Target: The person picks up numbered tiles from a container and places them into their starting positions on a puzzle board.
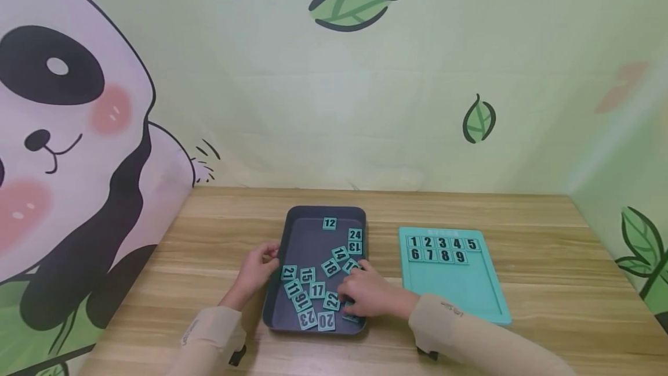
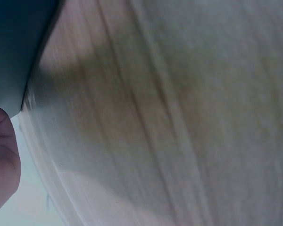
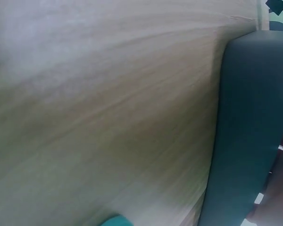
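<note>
A dark blue-grey tray [image 1: 313,237] lies on the table, with several teal number tiles loose in it, among them the 12 tile [image 1: 329,223] and the 17 tile [image 1: 317,290]. My left hand [image 1: 256,271] rests at the tray's left side, fingertips and thumb by the outer wall. My right hand [image 1: 367,292] reaches over the right rim, bent fingers among the tiles. It partly covers a tile [image 1: 351,266] and another near the thumb; whether it pinches one is hidden. In the right wrist view only a dark blur of that hand shows behind the tray wall [image 3: 250,122].
Right of the tray lies a teal board [image 1: 449,289] with tiles 1 to 5 in its top row and 6 to 9 below. Both stand on a wood-grain table [image 1: 219,219]. Behind hangs a green backdrop [image 1: 250,91] with a panda and leaves.
</note>
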`<state>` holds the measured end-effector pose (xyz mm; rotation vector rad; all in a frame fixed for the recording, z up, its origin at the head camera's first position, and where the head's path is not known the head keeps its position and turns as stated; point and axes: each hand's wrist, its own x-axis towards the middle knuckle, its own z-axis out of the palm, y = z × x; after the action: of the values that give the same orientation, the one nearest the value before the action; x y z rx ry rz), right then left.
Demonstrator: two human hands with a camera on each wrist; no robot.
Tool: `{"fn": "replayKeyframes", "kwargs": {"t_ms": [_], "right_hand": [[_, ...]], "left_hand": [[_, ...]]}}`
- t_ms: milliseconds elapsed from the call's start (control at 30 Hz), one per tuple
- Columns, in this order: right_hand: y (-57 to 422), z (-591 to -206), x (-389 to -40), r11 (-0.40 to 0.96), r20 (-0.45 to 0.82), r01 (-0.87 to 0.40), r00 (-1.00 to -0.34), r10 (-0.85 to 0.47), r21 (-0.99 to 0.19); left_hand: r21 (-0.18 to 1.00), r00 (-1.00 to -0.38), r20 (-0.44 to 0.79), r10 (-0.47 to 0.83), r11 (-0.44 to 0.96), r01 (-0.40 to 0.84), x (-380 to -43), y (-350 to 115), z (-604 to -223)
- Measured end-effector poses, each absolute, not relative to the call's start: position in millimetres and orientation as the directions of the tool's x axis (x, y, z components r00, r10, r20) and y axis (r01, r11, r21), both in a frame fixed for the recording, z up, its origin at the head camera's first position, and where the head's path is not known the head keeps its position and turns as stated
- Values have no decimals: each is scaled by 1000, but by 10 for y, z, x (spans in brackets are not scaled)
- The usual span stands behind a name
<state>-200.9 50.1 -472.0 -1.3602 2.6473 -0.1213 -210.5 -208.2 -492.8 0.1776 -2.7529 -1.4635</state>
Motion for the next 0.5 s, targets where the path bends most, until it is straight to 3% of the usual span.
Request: {"fn": "replayKeyframes", "kwargs": {"t_ms": [300,500], "right_hand": [[517,-4736,-1996,555,-176,-828,-536,-826,-84],[501,-4751,-1993,574,-171,-814,-555,-814,-92]], "left_hand": [[830,-992,-47,-118,548,-105,-2110,-2082,-4935],[828,-993,-43,-109,552,-96,-2108,-2081,-4931]]}}
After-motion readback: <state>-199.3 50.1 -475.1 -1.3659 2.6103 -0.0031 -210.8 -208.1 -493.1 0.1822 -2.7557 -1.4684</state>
